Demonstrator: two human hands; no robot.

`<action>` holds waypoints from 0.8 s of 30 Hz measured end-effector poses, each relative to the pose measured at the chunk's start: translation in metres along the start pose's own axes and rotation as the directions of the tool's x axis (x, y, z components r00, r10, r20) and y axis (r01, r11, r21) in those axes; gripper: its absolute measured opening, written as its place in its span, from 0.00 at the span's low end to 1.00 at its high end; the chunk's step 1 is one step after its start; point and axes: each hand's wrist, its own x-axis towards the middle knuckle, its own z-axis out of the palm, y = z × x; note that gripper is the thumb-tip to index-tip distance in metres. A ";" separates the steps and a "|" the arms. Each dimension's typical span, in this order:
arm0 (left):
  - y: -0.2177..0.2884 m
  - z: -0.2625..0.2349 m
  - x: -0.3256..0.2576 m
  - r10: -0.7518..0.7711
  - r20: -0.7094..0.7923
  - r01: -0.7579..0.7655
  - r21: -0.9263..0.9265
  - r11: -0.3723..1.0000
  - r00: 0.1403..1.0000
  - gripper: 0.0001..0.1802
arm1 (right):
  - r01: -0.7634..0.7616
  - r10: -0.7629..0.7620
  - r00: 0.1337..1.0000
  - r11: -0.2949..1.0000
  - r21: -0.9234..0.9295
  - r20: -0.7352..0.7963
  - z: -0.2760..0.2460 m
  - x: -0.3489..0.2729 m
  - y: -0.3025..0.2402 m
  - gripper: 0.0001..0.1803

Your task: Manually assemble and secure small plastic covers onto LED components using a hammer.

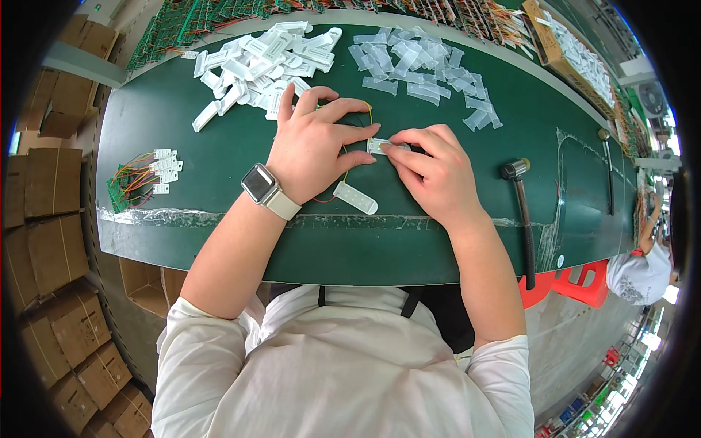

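Note:
Above the green table, my right hand [436, 166] pinches a small white rectangular piece [377, 146] between thumb and fingers. My left hand [314, 139], wearing a watch, has its thumb and index finger at the piece's left end, one on each side of it. A thin yellow wire [370, 113] runs up past my left fingertips; other thin wires pass under that hand. Just below lies a white, round-ended plastic strip [355, 198] with a row of small dots, a red wire at its left end. My fingers partly hide the small piece.
White plastic casings [255, 62] are heaped at the back left, clear plastic sleeves [416, 62] at the back middle. Wired green and white circuit boards [166, 168] lie at left. A hammer [520, 212] rests at right, another hammer [607, 168] beyond it. Cardboard boxes [55, 182] stand left.

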 end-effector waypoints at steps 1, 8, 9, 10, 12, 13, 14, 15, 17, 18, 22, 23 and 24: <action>0.001 -0.001 0.001 -0.023 0.033 0.023 0.002 1.000 0.999 0.23 | -0.003 0.003 1.000 1.000 -0.002 0.009 -0.001 0.000 0.001 0.12; 0.006 -0.004 0.005 -0.143 0.025 0.143 0.018 0.990 0.989 0.23 | -0.029 0.028 0.999 0.999 0.019 0.038 -0.004 -0.001 0.007 0.12; 0.005 -0.002 0.007 -0.107 -0.013 0.107 0.011 0.994 0.994 0.24 | -0.025 0.024 0.999 1.000 0.012 0.041 -0.006 0.000 0.007 0.12; 0.005 -0.001 0.009 -0.068 -0.053 0.068 0.003 0.998 0.996 0.24 | -0.031 0.031 0.999 1.000 -0.005 0.042 -0.009 0.000 0.007 0.12; 0.000 -0.002 0.007 -0.061 -0.048 0.060 -0.008 0.998 0.997 0.24 | -0.034 0.036 0.998 0.998 -0.044 0.049 -0.015 0.001 0.006 0.12; -0.003 -0.001 0.005 -0.060 -0.038 0.059 -0.011 0.998 0.998 0.25 | -0.076 0.076 0.997 0.995 -0.065 -0.006 -0.015 0.002 0.007 0.12; -0.003 -0.004 0.005 -0.092 0.025 0.093 -0.012 0.996 0.995 0.24 | -0.120 0.114 0.991 0.988 -0.094 -0.063 -0.023 0.000 0.011 0.12; -0.002 -0.006 0.005 -0.110 0.051 0.110 -0.005 0.994 0.993 0.25 | -0.113 0.107 0.993 0.985 -0.128 -0.055 -0.031 -0.004 0.020 0.12; -0.001 -0.010 0.002 -0.136 0.095 0.136 0.006 0.991 0.986 0.26 | -0.431 0.370 0.887 0.879 -0.204 -0.277 -0.036 -0.011 0.036 0.14; 0.000 -0.008 0.004 -0.139 0.104 0.140 0.001 0.990 0.985 0.27 | -0.543 0.491 0.834 0.813 -0.212 -0.253 -0.043 -0.013 0.046 0.17; 0.002 -0.007 0.004 -0.131 0.090 0.132 -0.010 0.991 0.987 0.26 | -0.595 0.584 0.801 0.754 -0.280 -0.131 -0.047 -0.005 0.046 0.20; 0.002 -0.007 0.004 -0.127 0.087 0.128 -0.013 0.992 0.988 0.26 | -0.595 0.583 0.801 0.752 -0.284 -0.134 -0.046 -0.006 0.049 0.20; 0.001 -0.006 0.003 -0.131 0.088 0.132 -0.014 0.991 0.988 0.26 | -0.564 0.552 0.825 0.786 -0.252 -0.125 -0.043 -0.008 0.056 0.19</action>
